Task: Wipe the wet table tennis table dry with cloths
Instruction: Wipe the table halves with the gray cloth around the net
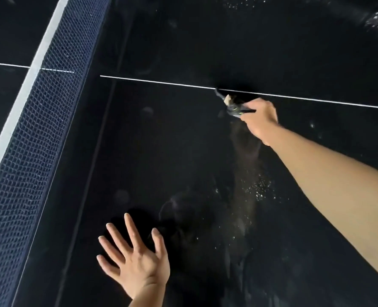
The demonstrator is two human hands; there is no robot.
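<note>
Fingers of the right hand are curled tight round a dark bunched-up cloth. Surface is a glossy black table, net running down the left, water droplets glinting mid-table. Cloth sits just against the white centre line, poking out past the knuckles. Right arm's stretched way out; left hand is low, fingers splayed straight, holding nothing.

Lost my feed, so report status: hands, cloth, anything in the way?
Right hand grips dark cloth at white centre line. Left hand open, fingers spread, empty. Droplets on table beside right forearm. Nothing blocking; net stands left.
</note>
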